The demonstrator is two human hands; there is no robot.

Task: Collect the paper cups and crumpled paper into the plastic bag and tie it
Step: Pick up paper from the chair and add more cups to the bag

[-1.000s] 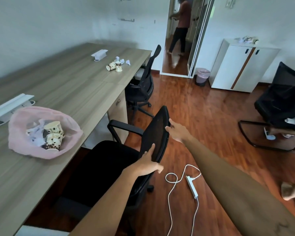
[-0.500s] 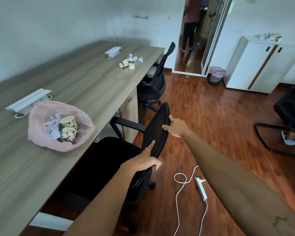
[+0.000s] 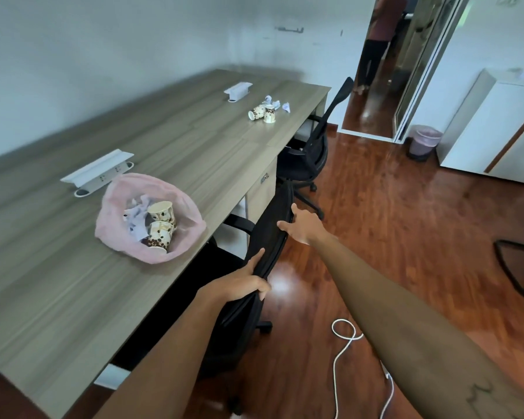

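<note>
- Chair backrest [image 3: 274, 228] now stands closer to the desk [image 3: 179, 146] than in the earlier frames, pushed in under the edge; the view has swung left and the pink plastic bag [image 3: 152, 217] sits nearer centre.
- Left hand [image 3: 239, 282] grips the near end of the backrest's top edge, fingers curled over it.
- Right hand [image 3: 301, 226] rests on the far end of the backrest, fingers extended, not clamped.
- Bag lies open on the desk near its front edge, holding two paper cups [image 3: 161, 226] and crumpled paper [image 3: 135, 217].
- Further cups [image 3: 263, 112] and paper scraps [image 3: 280, 102] remain at the far end of the desk, well apart from the bag.
- Judgement: collection is partly done.
- Handling: bag film is thin, limp and light; take it by the rim, gathering both sides for the knot. Cups are light and crushable; hold them by the wall, gently.
</note>
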